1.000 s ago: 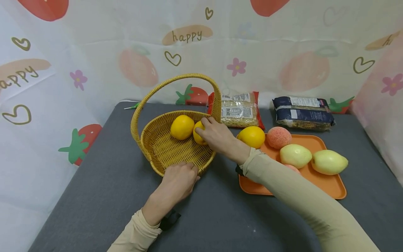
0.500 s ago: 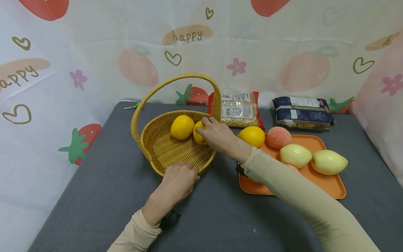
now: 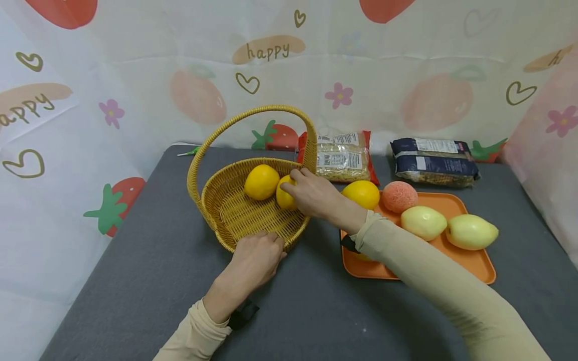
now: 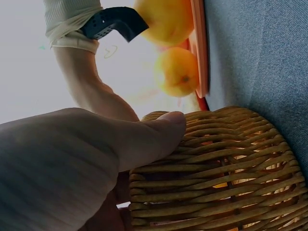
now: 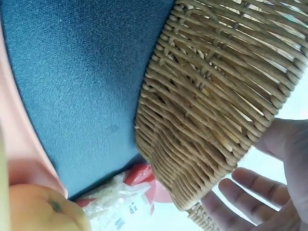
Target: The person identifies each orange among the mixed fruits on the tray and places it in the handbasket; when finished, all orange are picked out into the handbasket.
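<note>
A yellow wicker basket [image 3: 235, 210] with a tall arched handle stands left of the table's middle. My left hand [image 3: 258, 255] grips its near rim, thumb outside on the weave in the left wrist view. My right hand [image 3: 313, 195] reaches over the right rim, its curled fingers on a yellow rounded fruit [image 3: 285, 193]. Another yellow fruit [image 3: 262, 182] lies beside it in the basket. In the right wrist view, the basket wall [image 5: 207, 96] hides the held fruit; the fingers [image 5: 260, 187] show past the rim.
Right of the basket, an orange tray [image 3: 478, 263] bears yellow fruit [image 3: 361, 194], a pink rough ball-like fruit [image 3: 400, 196] and pale green fruits [image 3: 472, 232]. A red-edged packet [image 3: 340, 160] and a dark blue packet [image 3: 434, 161] lie at the back. A small green item [image 3: 191, 151] lies back left.
The right forearm has shifted slightly to the right, and the fruit under that hand sits a touch lower. My left hand and the basket have hardly moved.
</note>
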Tool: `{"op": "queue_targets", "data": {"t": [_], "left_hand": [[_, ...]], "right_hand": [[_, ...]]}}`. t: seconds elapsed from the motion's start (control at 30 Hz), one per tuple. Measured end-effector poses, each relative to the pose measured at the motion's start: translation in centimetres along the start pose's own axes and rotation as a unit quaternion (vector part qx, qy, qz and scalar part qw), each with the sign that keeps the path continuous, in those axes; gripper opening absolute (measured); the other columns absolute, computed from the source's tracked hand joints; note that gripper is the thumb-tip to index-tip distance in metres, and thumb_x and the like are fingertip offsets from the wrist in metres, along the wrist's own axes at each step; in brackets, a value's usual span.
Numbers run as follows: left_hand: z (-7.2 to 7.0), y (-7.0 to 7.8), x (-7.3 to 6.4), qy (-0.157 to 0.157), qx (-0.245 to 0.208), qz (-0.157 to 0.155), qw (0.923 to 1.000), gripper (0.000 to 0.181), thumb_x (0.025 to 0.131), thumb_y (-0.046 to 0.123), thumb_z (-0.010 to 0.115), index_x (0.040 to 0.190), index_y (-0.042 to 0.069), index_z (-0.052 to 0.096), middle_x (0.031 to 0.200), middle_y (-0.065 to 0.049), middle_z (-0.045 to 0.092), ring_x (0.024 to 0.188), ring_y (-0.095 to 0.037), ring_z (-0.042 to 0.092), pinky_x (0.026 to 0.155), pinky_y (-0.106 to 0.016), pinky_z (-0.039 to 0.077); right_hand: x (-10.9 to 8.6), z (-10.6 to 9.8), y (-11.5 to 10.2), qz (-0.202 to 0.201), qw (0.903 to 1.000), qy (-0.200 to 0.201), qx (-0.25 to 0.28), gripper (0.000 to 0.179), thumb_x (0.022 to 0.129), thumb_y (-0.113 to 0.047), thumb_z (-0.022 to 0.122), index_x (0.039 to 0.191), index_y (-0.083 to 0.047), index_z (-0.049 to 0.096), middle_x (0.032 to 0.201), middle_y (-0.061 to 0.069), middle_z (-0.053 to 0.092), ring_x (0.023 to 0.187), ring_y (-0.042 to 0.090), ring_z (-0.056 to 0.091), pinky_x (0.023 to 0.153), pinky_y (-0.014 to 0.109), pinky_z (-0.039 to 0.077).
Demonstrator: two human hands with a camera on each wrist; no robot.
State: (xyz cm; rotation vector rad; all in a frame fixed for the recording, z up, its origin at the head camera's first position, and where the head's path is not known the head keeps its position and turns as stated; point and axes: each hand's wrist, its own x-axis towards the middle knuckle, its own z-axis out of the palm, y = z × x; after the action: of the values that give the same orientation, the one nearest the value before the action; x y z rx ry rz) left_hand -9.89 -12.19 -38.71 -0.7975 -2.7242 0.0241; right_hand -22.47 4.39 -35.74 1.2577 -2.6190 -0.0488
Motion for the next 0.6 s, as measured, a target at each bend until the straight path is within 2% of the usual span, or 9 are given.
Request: {"op": "queue_targets", "data": {"t": [0.17,0.33,0.47,0.53,0.6], "left_hand": [[-0.1,0.0,0.0,0.001,-0.005,-0.002,1.0,0.021,0.084,0.025,0.076,0.071,0.013,0.063,0.069,0.0,0.061,0.061,-0.017,0.059,0.051,-0.031,0.049],[-0.1,0.0,-0.1,0.011,-0.008,-0.002,0.9999,0.022,0.084,0.024,0.076,0.07,0.013,0.062,0.068,0.0,0.061,0.06,-0.017,0.059,0.051,-0.031,0.049],[0.0,0.0,-0.1,0.018,-0.008,-0.001,0.9998,0.021,0.084,0.024,0.076,0.07,0.014,0.062,0.068,0.0,0.061,0.06,-0.016,0.058,0.05,-0.031,0.048],[-0.1,0.1,-0.1,0.018,-0.007,0.0,0.9998,0.021,0.084,0.024,0.075,0.07,0.014,0.063,0.068,0.0,0.06,0.059,-0.016,0.058,0.05,-0.031,0.048],[-0.1,0.1,-0.1,0.016,-0.006,0.0,0.9998,0.022,0.085,0.024,0.075,0.07,0.014,0.063,0.067,0.0,0.06,0.059,-0.016,0.057,0.049,-0.031,0.047]], "right_hand": [[-0.7,-1.3,0.6,0.013,0.9984,0.001,0.055,0.035,0.092,-0.013,0.061,0.127,-0.012,0.063,0.119,0.015,0.061,0.101,0.031,0.059,0.077,0.04,0.057],[-2.1,-3.4,2.1,0.008,0.9946,0.052,0.089,0.034,0.089,-0.012,0.066,0.123,-0.01,0.066,0.115,0.013,0.063,0.095,0.028,0.062,0.074,0.037,0.056],[-3.5,-4.9,4.1,0.011,0.9903,0.104,0.091,0.028,0.089,-0.011,0.066,0.116,-0.008,0.068,0.109,0.012,0.065,0.088,0.027,0.062,0.073,0.037,0.055],[-4.3,-5.5,5.2,0.024,0.9895,0.114,0.085,0.026,0.089,-0.01,0.065,0.115,-0.007,0.068,0.108,0.013,0.065,0.087,0.028,0.062,0.073,0.039,0.055],[-5.0,-5.9,6.2,0.044,0.9903,0.107,0.078,0.026,0.089,-0.012,0.065,0.115,-0.007,0.068,0.11,0.014,0.064,0.088,0.028,0.062,0.072,0.041,0.055]]}}
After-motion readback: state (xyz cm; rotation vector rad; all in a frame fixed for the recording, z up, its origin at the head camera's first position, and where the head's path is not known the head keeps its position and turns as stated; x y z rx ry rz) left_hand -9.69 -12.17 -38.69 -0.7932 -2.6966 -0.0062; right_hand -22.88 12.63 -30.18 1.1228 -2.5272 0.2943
